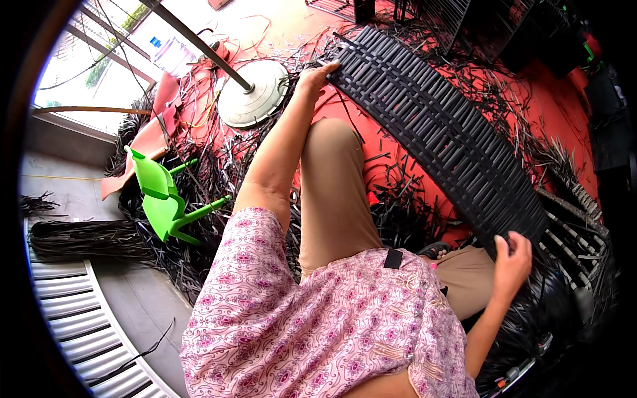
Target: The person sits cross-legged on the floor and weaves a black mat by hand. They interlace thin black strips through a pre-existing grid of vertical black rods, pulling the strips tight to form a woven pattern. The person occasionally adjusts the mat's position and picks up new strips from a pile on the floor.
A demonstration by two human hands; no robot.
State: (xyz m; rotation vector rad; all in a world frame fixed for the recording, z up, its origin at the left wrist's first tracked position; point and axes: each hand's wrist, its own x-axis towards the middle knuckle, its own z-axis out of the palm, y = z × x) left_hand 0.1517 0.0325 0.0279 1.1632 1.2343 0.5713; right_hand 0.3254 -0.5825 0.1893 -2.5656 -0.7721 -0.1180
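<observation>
A long black woven panel (438, 126) of flat plastic strips slants from upper middle down to the right, across the space in front of my knees. My left hand (318, 75) grips its far left corner, thumb along the edge. At the panel's near right end is my right hand (513, 263), its fingers curled and the thumb close to the forefinger. Whatever thin strip may lie between those fingertips is too small to make out. A loose strip dangles from the panel near my left hand.
Heaps of black strips (212, 259) cover much of the red floor (391, 156). Left of me stand a small green plastic chair (159, 192) and a pole on a round white base (249, 99). A slatted metal grating (79, 318) lies lower left; black frames (458, 26) stand far right.
</observation>
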